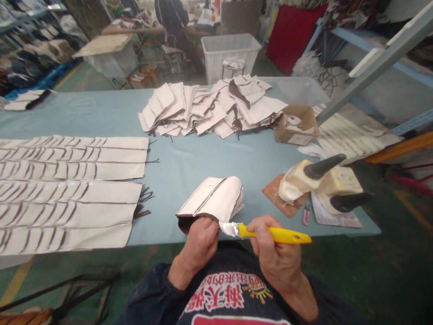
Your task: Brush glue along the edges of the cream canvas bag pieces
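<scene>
A cream fabric piece [216,195] with dark brown trim lies curled near the table's front edge, its dark-lined opening toward me. My left hand [199,241] pinches the trimmed edge of that opening. In my right hand [277,253] is a brush with a yellow handle [287,235], held between thumb and fingers. Its bristles [229,229], coated in white, touch or nearly touch the edge beside my left fingers. Rows of overlapping cream pieces [115,155] cover the left of the table, and a loose pile of similar ones [203,108] lies at the back.
At the right of the blue-green table [176,158] stand two crusted containers [294,180] with black handles, a pink cutter [306,215] and a cardboard box [297,124]. A metal post [372,67] slants beyond them. Plastic bins [230,49] and a person [172,22] are in the background.
</scene>
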### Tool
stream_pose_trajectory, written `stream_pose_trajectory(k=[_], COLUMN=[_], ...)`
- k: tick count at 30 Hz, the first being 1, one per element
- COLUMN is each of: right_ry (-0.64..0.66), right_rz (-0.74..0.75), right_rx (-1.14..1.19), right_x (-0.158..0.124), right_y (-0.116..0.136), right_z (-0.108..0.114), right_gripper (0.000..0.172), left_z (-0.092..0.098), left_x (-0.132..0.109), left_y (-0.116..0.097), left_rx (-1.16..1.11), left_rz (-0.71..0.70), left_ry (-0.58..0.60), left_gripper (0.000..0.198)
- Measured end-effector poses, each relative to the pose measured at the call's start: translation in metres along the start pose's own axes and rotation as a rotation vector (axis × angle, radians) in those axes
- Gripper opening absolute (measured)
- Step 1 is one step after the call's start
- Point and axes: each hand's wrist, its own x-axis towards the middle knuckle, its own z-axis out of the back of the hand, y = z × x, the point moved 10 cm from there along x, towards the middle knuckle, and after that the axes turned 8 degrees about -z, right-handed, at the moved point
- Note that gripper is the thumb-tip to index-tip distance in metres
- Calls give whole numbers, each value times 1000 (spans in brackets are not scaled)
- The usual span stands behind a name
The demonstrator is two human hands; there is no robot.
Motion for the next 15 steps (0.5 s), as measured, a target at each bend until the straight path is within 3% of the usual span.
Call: stream_pose_trajectory(k=[4, 9, 12, 15], right_ry=[37, -97, -45, 12], right_rz=[16, 179, 304, 301], right_rx=[-49, -174, -256, -256], right_x=[-1, 13, 12, 10], right_y=[-2, 25, 48, 53], right_z=[3, 15, 4, -1], right_gripper=[31, 26, 25, 27], left_z=[0, -2, -5, -4], left_x=[0, 3, 2, 1], left_y=[-1, -2, 1, 1], left_rx=[16, 30, 24, 43], left_rz=[8, 5, 27, 18], left_ry=[-10, 11, 26, 6], left_gripper=[29, 28, 29, 29])
